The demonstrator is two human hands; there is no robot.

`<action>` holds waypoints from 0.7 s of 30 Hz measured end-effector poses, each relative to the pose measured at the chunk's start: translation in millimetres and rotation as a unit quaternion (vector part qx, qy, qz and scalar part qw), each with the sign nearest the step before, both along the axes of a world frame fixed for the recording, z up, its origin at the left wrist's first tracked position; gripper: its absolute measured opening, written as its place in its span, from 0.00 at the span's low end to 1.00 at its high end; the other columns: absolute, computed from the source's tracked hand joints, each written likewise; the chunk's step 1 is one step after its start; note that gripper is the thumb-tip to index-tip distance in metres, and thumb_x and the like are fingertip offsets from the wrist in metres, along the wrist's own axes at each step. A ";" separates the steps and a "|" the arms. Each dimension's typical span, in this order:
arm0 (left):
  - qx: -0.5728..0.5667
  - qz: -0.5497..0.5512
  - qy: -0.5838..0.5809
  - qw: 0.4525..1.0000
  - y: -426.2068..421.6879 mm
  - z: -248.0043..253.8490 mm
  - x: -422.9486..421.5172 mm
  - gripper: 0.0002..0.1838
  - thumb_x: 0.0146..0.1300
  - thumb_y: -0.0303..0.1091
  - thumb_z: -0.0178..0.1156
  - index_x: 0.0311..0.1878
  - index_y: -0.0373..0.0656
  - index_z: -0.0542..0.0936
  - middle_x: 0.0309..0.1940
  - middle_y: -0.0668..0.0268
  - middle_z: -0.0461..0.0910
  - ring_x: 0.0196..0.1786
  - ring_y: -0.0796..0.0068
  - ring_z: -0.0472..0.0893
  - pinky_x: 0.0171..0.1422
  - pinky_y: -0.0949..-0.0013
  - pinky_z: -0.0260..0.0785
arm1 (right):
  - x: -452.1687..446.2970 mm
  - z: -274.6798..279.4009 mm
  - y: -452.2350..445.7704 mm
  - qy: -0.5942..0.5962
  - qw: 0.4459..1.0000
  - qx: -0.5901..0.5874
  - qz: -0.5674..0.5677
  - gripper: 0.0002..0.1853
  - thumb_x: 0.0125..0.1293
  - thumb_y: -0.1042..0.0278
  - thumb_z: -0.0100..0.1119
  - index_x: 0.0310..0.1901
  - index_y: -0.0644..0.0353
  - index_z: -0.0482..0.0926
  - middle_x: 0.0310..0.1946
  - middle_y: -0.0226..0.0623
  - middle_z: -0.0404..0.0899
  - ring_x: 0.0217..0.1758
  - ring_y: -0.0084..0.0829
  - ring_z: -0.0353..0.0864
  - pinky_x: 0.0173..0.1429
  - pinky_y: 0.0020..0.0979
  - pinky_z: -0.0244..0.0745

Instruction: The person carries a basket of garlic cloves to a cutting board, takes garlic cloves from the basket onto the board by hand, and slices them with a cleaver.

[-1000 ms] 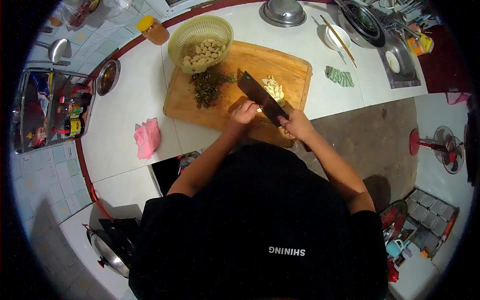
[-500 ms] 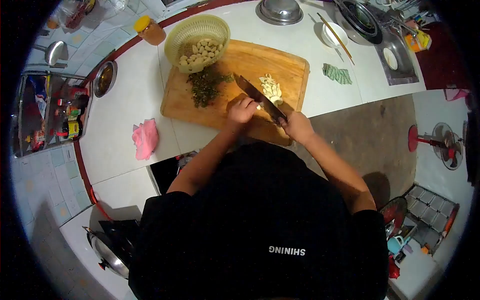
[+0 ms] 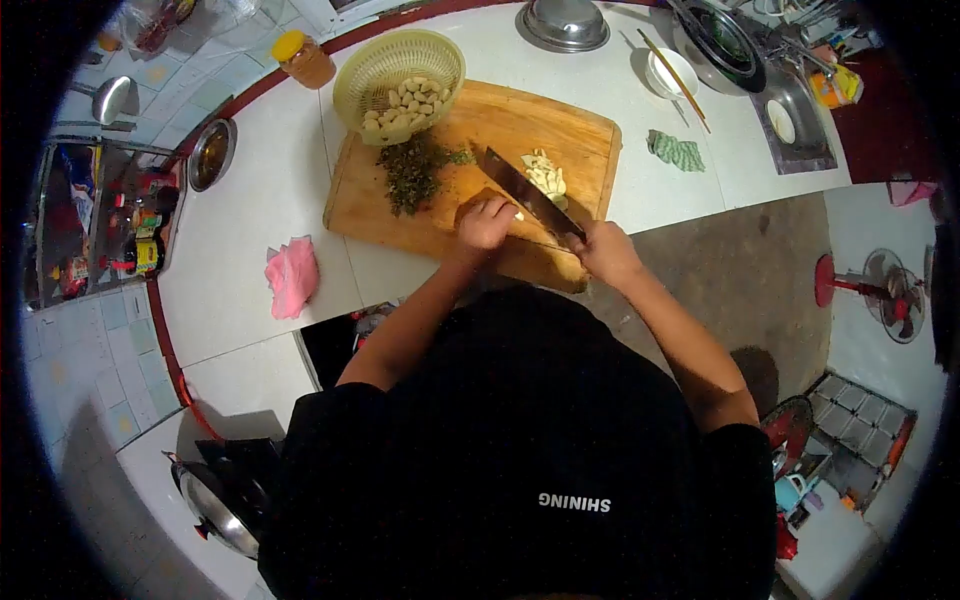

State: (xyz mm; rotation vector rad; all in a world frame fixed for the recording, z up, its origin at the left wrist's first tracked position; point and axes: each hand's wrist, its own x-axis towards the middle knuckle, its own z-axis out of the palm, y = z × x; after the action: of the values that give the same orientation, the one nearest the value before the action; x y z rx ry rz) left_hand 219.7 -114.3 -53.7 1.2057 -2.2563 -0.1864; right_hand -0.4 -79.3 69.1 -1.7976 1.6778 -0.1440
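My right hand [image 3: 608, 250] grips the handle of a dark cleaver [image 3: 530, 190], its blade slanting up and left over the wooden cutting board [image 3: 470, 240]. Beside the blade, the fingers of my left hand [image 3: 485, 224] are curled on a small pale piece [image 3: 518, 215], mostly hidden. Sliced pale pieces [image 3: 544, 176] lie just right of the blade. Chopped dark green herbs [image 3: 410, 175] are heaped on the board's left part. A yellow-green basket [image 3: 355, 75] with several pale, rounded pieces [image 3: 408, 105] rests over the board's upper left corner.
A yellow-lidded jar [image 3: 304, 60] stands left of the basket. A pink cloth [image 3: 291, 278] lies on the left counter. Right of the board are a green cloth [image 3: 676, 150] and a white bowl [image 3: 664, 82] with chopsticks across it. A metal bowl [image 3: 565, 22] sits behind.
My right hand and the cleaver have shifted slightly to the right, and the blade stands a little apart from my left fingers. My left hand has hardly moved.
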 end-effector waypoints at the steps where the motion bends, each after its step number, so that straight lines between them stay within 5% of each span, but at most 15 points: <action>1: -0.018 0.004 0.005 1.000 -1.7 -3.3 -1.0 0.11 0.54 0.29 0.54 0.40 0.49 0.79 0.40 0.68 0.77 0.40 0.62 0.79 0.41 0.63 0.74 | -0.9 5.4 2.0 -0.014 1.000 0.002 -0.008 0.16 0.64 0.57 0.57 0.47 0.58 0.77 0.26 0.53 0.80 0.33 0.51 0.81 0.38 0.46 0.76; 4: -0.019 -0.006 0.017 1.000 1.4 0.4 -0.5 0.10 0.54 0.29 0.55 0.40 0.49 0.79 0.39 0.68 0.76 0.40 0.62 0.79 0.42 0.63 0.73 | 0.3 -28.0 3.7 0.113 0.992 -0.014 0.054 0.16 0.64 0.56 0.57 0.45 0.59 0.78 0.22 0.51 0.79 0.28 0.49 0.81 0.36 0.44 0.75; 7: -0.004 -0.015 0.009 1.000 -1.9 0.5 -0.9 0.09 0.54 0.29 0.55 0.39 0.49 0.79 0.39 0.67 0.76 0.41 0.62 0.78 0.42 0.63 0.74 | 5.7 -32.8 0.7 0.035 0.998 -0.054 0.013 0.16 0.64 0.56 0.57 0.44 0.61 0.78 0.23 0.50 0.80 0.29 0.48 0.81 0.36 0.44 0.75; 13: 0.040 -0.008 0.000 0.999 1.5 -3.5 1.9 0.09 0.56 0.30 0.54 0.41 0.49 0.78 0.41 0.67 0.76 0.42 0.61 0.78 0.44 0.62 0.74 | 5.0 16.0 -3.5 0.028 0.992 0.122 -0.013 0.14 0.62 0.60 0.57 0.42 0.62 0.79 0.31 0.54 0.81 0.38 0.53 0.81 0.42 0.48 0.75; 17: -0.007 -0.008 0.009 1.000 -1.3 -6.8 0.5 0.10 0.56 0.30 0.54 0.42 0.48 0.77 0.40 0.67 0.77 0.44 0.62 0.79 0.44 0.62 0.74 | 7.8 -29.4 -3.5 0.028 1.000 0.003 0.009 0.14 0.63 0.60 0.57 0.39 0.63 0.80 0.30 0.54 0.80 0.37 0.53 0.81 0.41 0.48 0.76; 21: 0.012 -0.008 -0.008 1.000 -2.3 -14.4 2.4 0.10 0.56 0.30 0.54 0.41 0.48 0.77 0.40 0.67 0.77 0.43 0.63 0.79 0.43 0.61 0.74 | 7.8 8.6 -6.5 0.039 0.997 0.072 -0.003 0.14 0.63 0.60 0.57 0.37 0.65 0.80 0.29 0.55 0.80 0.36 0.54 0.81 0.41 0.49 0.75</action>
State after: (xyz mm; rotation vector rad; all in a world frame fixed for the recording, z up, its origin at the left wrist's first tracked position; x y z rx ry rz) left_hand 222.1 -116.6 -68.1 1.2076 -2.2843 -0.2113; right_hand 7.5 -85.8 77.7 -1.7096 1.7024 0.0443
